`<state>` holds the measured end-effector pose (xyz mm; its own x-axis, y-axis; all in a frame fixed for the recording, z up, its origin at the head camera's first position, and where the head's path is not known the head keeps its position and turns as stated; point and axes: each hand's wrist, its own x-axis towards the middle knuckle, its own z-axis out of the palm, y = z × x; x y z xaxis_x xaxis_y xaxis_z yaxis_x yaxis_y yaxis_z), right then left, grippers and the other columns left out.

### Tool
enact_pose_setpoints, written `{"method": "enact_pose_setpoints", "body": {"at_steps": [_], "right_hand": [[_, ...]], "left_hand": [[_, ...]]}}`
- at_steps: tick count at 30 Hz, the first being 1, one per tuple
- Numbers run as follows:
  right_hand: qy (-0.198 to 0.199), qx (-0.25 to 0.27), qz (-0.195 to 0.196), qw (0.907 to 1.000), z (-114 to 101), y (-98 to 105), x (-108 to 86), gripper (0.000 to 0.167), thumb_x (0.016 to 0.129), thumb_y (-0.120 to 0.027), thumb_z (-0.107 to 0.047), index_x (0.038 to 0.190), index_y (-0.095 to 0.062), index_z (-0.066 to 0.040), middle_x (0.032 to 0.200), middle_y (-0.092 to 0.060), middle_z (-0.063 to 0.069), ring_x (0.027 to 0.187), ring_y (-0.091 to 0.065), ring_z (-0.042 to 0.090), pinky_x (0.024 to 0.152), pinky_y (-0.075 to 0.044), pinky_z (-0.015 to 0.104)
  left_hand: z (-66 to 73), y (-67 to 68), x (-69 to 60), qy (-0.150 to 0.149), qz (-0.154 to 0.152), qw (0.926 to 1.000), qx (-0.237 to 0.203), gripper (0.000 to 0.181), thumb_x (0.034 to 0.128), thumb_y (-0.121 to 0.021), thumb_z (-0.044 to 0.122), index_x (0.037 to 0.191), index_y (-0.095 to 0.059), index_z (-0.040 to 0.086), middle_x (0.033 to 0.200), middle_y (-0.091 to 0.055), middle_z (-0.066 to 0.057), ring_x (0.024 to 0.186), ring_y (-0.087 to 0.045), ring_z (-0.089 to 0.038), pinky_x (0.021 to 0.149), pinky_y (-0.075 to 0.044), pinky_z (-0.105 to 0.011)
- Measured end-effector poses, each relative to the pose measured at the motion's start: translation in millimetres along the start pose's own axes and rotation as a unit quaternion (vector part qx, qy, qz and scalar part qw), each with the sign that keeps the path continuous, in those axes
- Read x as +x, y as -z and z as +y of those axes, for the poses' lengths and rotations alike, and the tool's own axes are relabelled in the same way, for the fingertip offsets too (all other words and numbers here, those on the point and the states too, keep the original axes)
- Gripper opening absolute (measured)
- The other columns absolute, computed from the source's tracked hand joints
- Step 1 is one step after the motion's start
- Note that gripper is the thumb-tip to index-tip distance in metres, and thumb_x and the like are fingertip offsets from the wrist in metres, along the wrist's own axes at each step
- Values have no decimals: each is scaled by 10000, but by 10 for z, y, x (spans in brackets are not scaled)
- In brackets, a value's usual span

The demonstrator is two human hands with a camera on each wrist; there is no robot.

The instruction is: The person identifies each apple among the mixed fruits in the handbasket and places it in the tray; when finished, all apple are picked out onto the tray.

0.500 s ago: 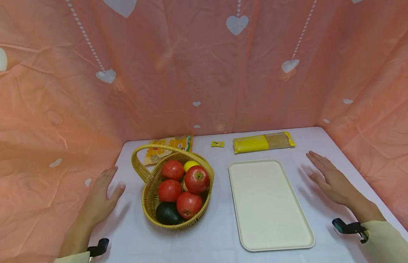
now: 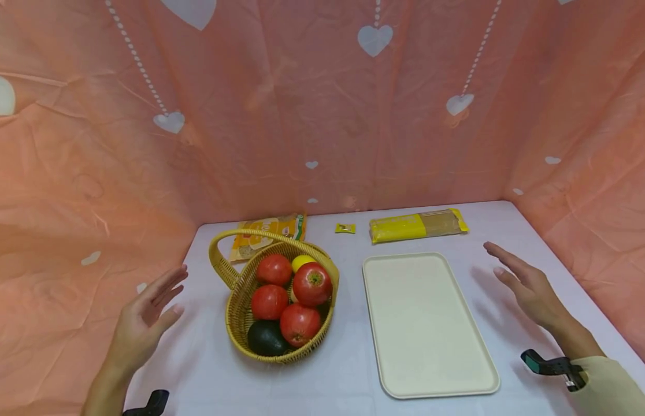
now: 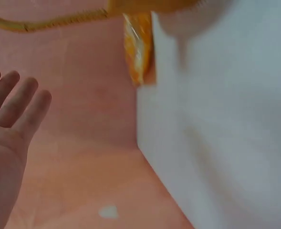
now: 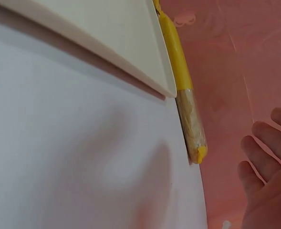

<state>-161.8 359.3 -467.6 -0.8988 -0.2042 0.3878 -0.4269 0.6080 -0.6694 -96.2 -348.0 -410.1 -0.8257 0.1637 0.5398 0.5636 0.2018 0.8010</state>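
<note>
My left hand (image 2: 140, 326) hovers above the table's left side, fingers extended and apart, with nothing in it. To its right stands a woven basket (image 2: 230, 323) with an arched handle. Inside lie several red fruits, among them a pomegranate (image 2: 312, 283), with a dark green avocado (image 2: 267, 338) and a yellow fruit (image 2: 302, 263) partly covered. At the right, my right hand (image 2: 536, 294) is held in the air, empty, its fingers fairly straight. Nearest to it is a cream rectangular tray (image 2: 432, 323). In both wrist views the palms show bare.
Behind the basket lies an orange and yellow food packet (image 2: 296, 226), partly hidden. A small yellow wrapped piece (image 2: 345, 229) and a long yellow-and-clear package of noodles (image 2: 418, 225) lie along the back edge. A pink curtain (image 2: 322, 115) with hearts surrounds the white table.
My left hand has shifted slightly left and toward me, turning so more of its palm shows. The right hand has tilted a little. Basket, tray and packets stay put.
</note>
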Motion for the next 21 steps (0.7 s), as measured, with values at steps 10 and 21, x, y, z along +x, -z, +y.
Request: {"method": "enact_pose_setpoints", "body": {"at_steps": [10,21], "right_hand": [[47,812,-18,9967,-34,-188,17,508,1126,-495,-34,1632,-478,-2,1552,-512,-343,1432,-424,-196,1068,-377,-6],[-219,1105,-354,9930,29,-388,-15,485,1143,-488,-73,1620,-488,13,1532,-524,-333,1412,-432,-205,1071,-349,-7]], "left_hand": [[96,-349,208,-556,-494,9925,-971,646,848,-583,-322,1477,-441,-280,1527,-634,-257,1426,-646,-233,1194,-496,-271],[109,-749,462,581,-1185,9912,-102,653,911,-701,-169,1538,-572,-33,1528,-659,-140,1379,-657,-123,1150,-531,-250]]}}
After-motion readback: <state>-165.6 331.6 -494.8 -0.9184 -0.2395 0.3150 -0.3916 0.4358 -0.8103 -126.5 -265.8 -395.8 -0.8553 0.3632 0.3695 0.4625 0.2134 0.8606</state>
